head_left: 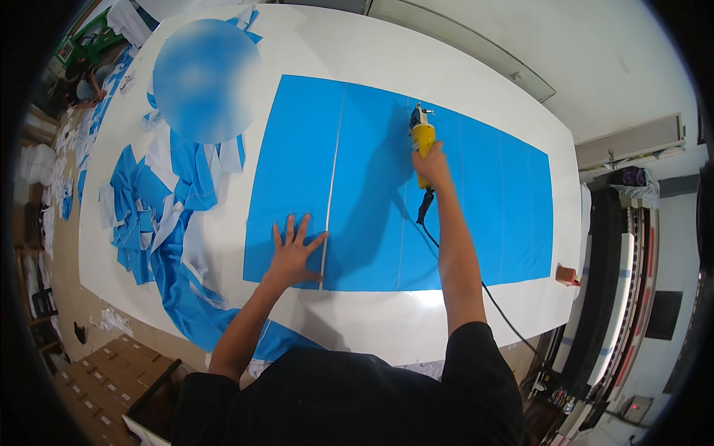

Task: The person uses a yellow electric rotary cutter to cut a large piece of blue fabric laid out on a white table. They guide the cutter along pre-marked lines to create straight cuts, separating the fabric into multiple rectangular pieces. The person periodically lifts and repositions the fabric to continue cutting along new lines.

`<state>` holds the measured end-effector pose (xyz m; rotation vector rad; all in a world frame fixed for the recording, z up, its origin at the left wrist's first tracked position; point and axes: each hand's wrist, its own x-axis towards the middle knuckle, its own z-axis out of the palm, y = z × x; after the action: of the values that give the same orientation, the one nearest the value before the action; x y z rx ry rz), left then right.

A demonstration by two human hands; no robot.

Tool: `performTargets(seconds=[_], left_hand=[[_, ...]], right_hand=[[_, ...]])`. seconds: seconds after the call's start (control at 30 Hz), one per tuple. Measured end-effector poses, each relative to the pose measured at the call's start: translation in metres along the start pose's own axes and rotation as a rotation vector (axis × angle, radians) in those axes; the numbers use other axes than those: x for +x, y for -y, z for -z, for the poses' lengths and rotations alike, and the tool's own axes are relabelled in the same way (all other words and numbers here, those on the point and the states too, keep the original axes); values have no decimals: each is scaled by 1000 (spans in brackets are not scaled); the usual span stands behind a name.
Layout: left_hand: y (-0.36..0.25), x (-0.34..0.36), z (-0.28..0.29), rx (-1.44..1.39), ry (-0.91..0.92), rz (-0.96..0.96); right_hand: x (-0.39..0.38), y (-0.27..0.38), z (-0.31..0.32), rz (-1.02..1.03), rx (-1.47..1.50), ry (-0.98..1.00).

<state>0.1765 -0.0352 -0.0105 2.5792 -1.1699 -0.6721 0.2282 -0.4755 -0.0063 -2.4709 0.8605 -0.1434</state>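
Observation:
A large blue fabric sheet (290, 149) lies flat on the white table (335, 44), divided by several thin lines running away from me. Along the leftmost line, a narrow white gap shows between the pieces. My right hand (433, 165) grips a yellow electric fabric cutter (424, 137), whose metal head stands on one of the lines near the sheet's far edge. From its rear a black cord (494, 305) trails over the fabric toward the lower right. Spread flat with fingers apart, my left hand (294, 256) presses on the sheet's near left part, its thumb beside the gap.
Blue and white fabric scraps (160, 201) are heaped on the table's left side, hanging over the near edge. A small reddish-brown block (567, 276) sits at the right edge. Cardboard boxes (111, 379) stand lower left, and fabric rolls (632, 290) line the right. Someone (88, 89) is at the far left.

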Motion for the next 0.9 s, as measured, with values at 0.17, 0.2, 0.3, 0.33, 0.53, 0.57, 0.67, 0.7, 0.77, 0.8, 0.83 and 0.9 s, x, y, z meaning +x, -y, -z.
performTargets(seconds=[0.17, 0.2, 0.3, 0.33, 0.53, 0.57, 0.67, 0.7, 0.77, 0.8, 0.83, 0.9], left_hand=[[4, -1, -8, 12, -37, -2], [4, 0, -8, 11, -37, -2], [5, 0, -10, 15, -35, 2], [6, 0, -10, 21, -35, 4], [3, 1, -7, 32, -34, -12], [1, 4, -7, 26, -37, -27], [-2, 4, -3, -13, 2, -21], [-1, 1, -1, 7, 6, -7], [-6, 1, -1, 34, 16, -3], [-11, 3, 2, 52, 31, 14], [-16, 4, 7, 69, 46, 31], [-28, 11, 7, 96, 19, 27]], right_hand=[[37, 21, 3, -41, -3, 36], [41, 19, 2, -16, 0, 14], [64, 21, -1, -14, -20, 13], [71, 25, -2, -24, -30, 25], [117, 23, 1, 40, -28, -34], [124, 18, 7, 7, -39, -38], [113, 23, 23, -58, 6, -51], [95, 23, 27, -54, 43, -54], [51, 10, 41, -57, 96, -77], [22, -3, 49, -66, 113, -97], [-10, -16, 58, -75, 128, -115], [-86, -38, 82, -24, 161, -160]])
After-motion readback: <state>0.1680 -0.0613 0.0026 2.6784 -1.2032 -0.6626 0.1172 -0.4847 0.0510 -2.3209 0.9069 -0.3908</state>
